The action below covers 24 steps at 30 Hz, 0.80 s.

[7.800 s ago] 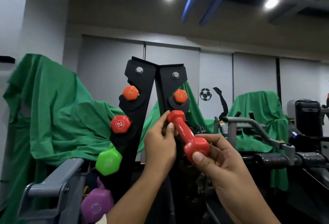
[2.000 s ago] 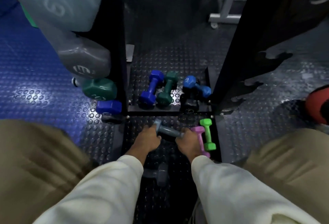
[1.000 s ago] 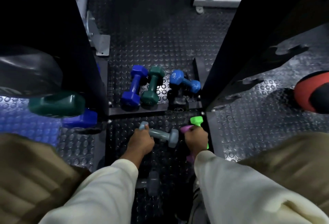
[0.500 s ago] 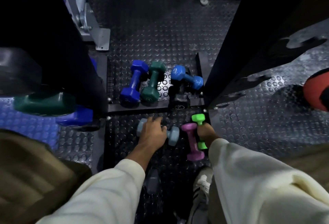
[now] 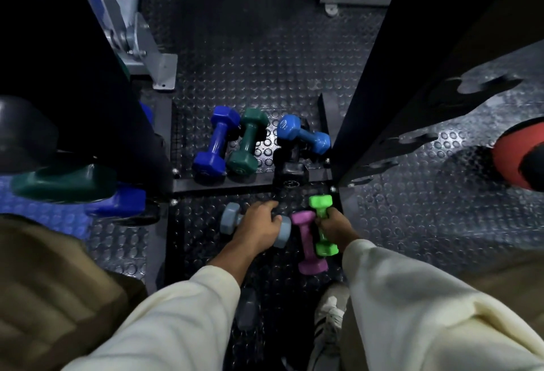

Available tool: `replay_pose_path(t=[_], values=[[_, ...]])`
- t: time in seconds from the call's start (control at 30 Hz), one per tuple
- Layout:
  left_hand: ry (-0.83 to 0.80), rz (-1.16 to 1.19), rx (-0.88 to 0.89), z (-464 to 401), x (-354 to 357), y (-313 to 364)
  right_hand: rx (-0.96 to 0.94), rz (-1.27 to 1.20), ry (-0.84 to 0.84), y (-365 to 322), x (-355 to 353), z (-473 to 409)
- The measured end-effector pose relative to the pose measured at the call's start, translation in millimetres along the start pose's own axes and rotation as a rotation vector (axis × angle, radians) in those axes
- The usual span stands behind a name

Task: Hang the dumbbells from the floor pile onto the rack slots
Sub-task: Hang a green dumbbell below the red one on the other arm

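I look down at the floor pile between the two black rack uprights. My left hand (image 5: 259, 225) grips the handle of a grey-blue dumbbell (image 5: 230, 217) lying on the studded mat. My right hand (image 5: 334, 225) grips the handle of a bright green dumbbell (image 5: 321, 202). A purple dumbbell (image 5: 307, 241) lies between the two, touching the green one. Beyond the rack's base bar lie a dark blue dumbbell (image 5: 216, 141), a teal dumbbell (image 5: 247, 142), a light blue dumbbell (image 5: 303, 133) and a black dumbbell (image 5: 291, 170). The right rack upright (image 5: 412, 99) shows bare slots.
The left rack upright (image 5: 97, 99) carries a teal dumbbell (image 5: 64, 183) and a blue one (image 5: 123, 201) low down. A red ball (image 5: 518, 161) sits at the right edge. Grey machine frames (image 5: 141, 46) stand behind. My shoe (image 5: 328, 314) and knees fill the bottom.
My right hand has settled round the green dumbbell's handle beside the purple one. My left hand stays wrapped on the grey-blue dumbbell, which lies flatter on the mat.
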State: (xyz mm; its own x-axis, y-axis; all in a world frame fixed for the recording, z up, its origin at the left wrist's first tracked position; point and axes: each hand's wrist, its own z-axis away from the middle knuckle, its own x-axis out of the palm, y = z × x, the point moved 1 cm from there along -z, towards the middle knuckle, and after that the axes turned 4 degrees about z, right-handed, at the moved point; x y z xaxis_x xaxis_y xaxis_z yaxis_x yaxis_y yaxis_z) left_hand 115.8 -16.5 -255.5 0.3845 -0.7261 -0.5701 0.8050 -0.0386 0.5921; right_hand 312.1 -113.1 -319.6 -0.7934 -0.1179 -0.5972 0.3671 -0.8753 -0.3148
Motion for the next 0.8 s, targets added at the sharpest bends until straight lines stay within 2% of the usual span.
replay_pose_path(t=[0.23,0.43,0.63,0.73,0.8], values=[[-0.029,0.051,-0.026,0.3,0.6,5.6,-0.157,-0.017,0.086,-25.7,0.2,41.0],[0.011,0.167,-0.071,7.3,-16.1,2.5,-0.354,0.166,-0.042,-73.6,-4.2,67.1],[0.231,0.275,-0.103,33.6,-58.1,1.7,-0.567,0.271,-0.106,-123.9,-19.1,104.2],[0.329,0.365,-0.113,45.5,-74.3,12.0,-0.627,0.261,-0.044,-142.0,-35.1,124.3],[0.399,0.423,-0.153,55.9,-83.9,17.4,-0.642,0.236,0.058,-144.7,-46.9,137.7]])
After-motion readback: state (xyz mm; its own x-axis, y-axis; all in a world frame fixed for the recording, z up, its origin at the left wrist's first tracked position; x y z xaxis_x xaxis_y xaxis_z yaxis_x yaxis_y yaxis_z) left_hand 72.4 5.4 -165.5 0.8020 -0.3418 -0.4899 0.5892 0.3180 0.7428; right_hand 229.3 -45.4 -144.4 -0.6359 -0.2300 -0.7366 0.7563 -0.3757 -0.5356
